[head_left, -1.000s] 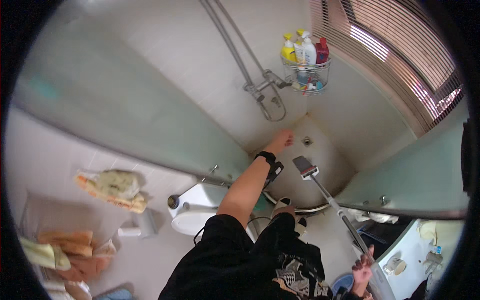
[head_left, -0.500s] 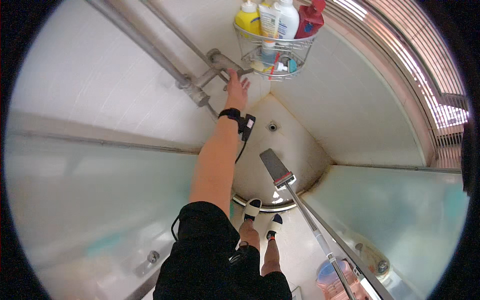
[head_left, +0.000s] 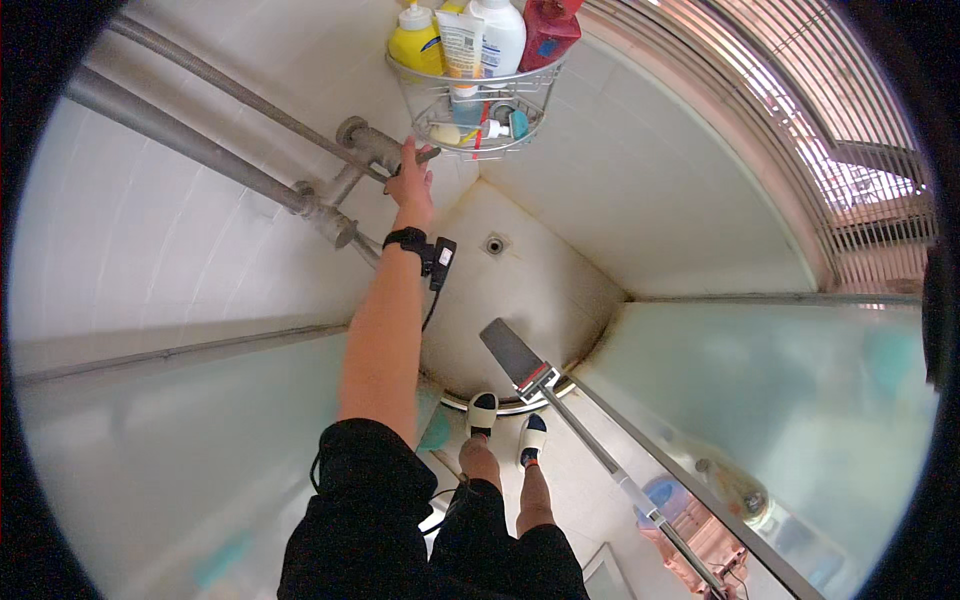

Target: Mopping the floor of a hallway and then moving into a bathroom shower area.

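Note:
My left hand [head_left: 410, 182] reaches up to the metal shower mixer tap [head_left: 365, 140] on the tiled wall, and its fingers close on the tap's short lever [head_left: 428, 155]. A black wrist strap with a small device and cable [head_left: 425, 248] sits on that wrist. A flat grey mop head [head_left: 510, 350] rests on the shower floor below my forearm. Its metal pole [head_left: 600, 462] runs down to the lower right edge. My right hand is out of view there.
A wire corner basket [head_left: 470, 105] with yellow, white and red bottles hangs just right of the tap. A floor drain [head_left: 495, 243] lies in the corner. Frosted glass panels [head_left: 760, 400] curve around the stall. My slippered feet [head_left: 505, 420] stand at the threshold. Window blinds [head_left: 850, 170] are at right.
My view has swung closer to the wall. My left hand has gone from the shower floor up the wall to the tap lever. The mop head stays on the floor.

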### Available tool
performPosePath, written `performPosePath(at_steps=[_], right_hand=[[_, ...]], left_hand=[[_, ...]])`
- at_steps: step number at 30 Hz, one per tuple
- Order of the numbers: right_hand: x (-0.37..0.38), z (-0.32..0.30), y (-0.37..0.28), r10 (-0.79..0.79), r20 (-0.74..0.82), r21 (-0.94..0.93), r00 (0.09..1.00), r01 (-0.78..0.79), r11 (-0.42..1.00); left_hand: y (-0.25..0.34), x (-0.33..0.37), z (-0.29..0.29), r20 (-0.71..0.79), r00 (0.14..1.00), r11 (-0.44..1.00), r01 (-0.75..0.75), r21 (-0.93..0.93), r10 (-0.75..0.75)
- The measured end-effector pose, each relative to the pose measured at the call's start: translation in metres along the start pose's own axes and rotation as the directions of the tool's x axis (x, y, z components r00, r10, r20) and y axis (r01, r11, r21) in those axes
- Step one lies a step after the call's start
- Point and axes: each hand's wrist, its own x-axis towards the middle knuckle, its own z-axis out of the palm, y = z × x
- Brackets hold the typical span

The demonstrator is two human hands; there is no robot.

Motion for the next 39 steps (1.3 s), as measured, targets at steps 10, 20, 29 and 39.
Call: performPosePath(at_steps=[10,20,29,39], right_hand=[[0.007,0.092,0.004,-0.121,0.028,0.512,0.992,0.090,0.855],[-0.011,0.143,-0.043,0.054,0.415,0.786,0.908,-0.387,0.483],[-0.021,0.151,-0.082,-0.021,0.409,0.787,0.912,-0.341,0.514],[-0.045,0.159,-0.060,0.061,0.503,0.753,0.862,-0.472,0.458]], left_hand=[[0.008,-0.009,0.006,-0.050,0.990,0.988,-0.132,-0.080,0.129],[0.030,-0.021,0.003,-0.091,0.989,0.967,0.135,0.217,-0.117],[0.018,-0.025,0.012,-0.071,0.996,0.990,0.059,0.129,-0.050],[0.002,-0.017,-0.019,0.266,0.961,0.949,0.153,-0.277,-0.078]])
